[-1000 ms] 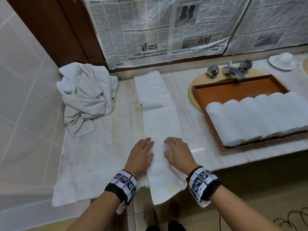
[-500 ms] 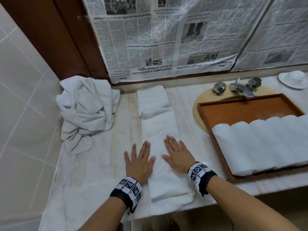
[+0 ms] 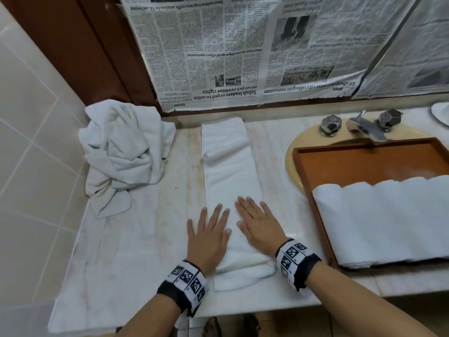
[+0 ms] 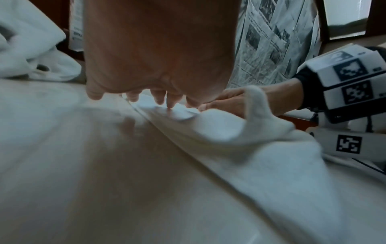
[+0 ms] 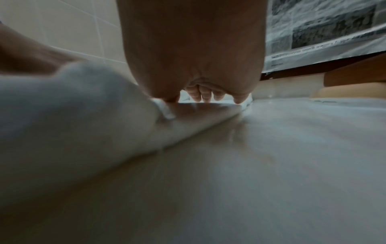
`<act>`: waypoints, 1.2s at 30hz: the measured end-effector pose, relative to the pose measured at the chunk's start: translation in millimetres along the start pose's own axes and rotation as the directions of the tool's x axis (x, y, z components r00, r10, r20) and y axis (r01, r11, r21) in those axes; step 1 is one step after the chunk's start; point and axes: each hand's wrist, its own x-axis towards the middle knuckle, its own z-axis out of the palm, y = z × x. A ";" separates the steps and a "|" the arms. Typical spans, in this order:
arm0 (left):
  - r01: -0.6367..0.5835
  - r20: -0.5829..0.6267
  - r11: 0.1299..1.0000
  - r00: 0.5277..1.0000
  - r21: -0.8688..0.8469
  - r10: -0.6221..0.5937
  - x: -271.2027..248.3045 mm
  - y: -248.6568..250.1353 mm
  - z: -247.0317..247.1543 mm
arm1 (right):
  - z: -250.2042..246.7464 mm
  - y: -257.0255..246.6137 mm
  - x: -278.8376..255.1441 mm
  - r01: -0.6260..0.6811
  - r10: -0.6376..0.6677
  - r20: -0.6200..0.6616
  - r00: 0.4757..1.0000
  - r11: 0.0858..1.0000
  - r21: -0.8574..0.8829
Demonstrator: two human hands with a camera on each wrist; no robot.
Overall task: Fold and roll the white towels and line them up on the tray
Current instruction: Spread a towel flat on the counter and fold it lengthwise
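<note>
Meanwhile both hands (image 3: pixel 233 229) slid forward along towel (image 3: pixel 230 176).

— Your tray (image 3: pixel 364 164) runs off the right edge, so you can't count the rolled towels (image 3: pixel 379 220).

— Right, and that white dish (image 3: pixel 441 115) is clipped too.

— Wrist views are smeared; your left hand (image 4: pixel 154 54) and right hand (image 5: pixel 194 49) fill them, with the folded towel (image 3: pixel 233 181) blurred.

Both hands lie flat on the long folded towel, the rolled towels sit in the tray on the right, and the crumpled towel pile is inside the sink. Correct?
Not quite: the head view shows the crumpled towel pile on the counter at the far left, not in the sink.
</note>
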 end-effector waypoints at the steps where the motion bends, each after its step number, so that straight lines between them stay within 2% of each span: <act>1: 0.014 0.000 1.000 1.000 0.018 -0.014 -1.7 -2.7 3.9 | 0.5 3.2 -1.6 -0.015 0.015 0.024 1.000 1.000 -0.002; 5: 0.134 0.021 0.991 0.991 0.001 -0.134 -0.9 -15.3 0.1 | -10.5 30.2 -2.3 -0.153 0.152 0.054 0.987 0.988 0.022; 7: 0.163 0.032 0.986 0.986 -0.032 -0.162 -4.9 -18.8 -5.1 | -16.4 37.4 -12.6 -0.234 0.233 0.024 0.972 0.967 0.099; 9: 0.133 0.008 0.986 0.991 -0.103 -0.133 -14.7 -19.5 -7.8 | -20.1 34.6 -34.4 -0.242 0.264 -0.074 0.962 0.944 0.224; 11: 0.054 -0.013 0.985 0.998 -0.162 -0.057 -29.4 -16.3 -6.3 | -21.3 23.8 -62.9 -0.223 0.285 -0.097 0.954 0.887 0.405; 13: -0.027 -0.033 0.980 0.999 -0.197 0.021 -43.1 -10.0 0.7 | -22.5 12.7 -90.9 -0.259 0.303 0.007 0.953 0.801 0.540; 15: -0.071 -0.066 0.973 0.996 -0.219 0.058 -53.5 -4.9 10.3 | -22.1 3.7 -109.2 -0.307 0.302 0.113 0.947 0.736 0.603; 19: -0.080 -0.107 0.960 0.993 -0.269 0.053 -64.1 0.9 16.4 | -22.9 -3.3 -118.8 -0.364 0.330 0.181 0.926 0.660 0.657; 21: -0.070 -0.050 0.971 0.997 -0.229 0.060 -68.3 3.8 15.5 | -24.8 -5.4 -119.4 -0.380 0.336 0.200 0.920 0.647 0.661; 24: -0.064 0.032 0.981 0.997 -0.181 0.071 -72.6 4.8 14.4 | -26.1 -9.0 -120.7 -0.370 0.341 0.179 0.923 0.658 0.655; 29: -0.059 0.070 0.989 0.995 -0.133 0.069 -75.5 1.4 11.9 | -16.7 -18.3 -133.7 -0.326 0.374 0.070 0.925 0.684 0.653; 36: -0.041 0.076 0.994 0.996 -0.098 0.049 -75.8 -1.6 9.8 | -7.8 -39.9 -154.3 -0.211 0.317 -0.131 0.939 0.836 0.506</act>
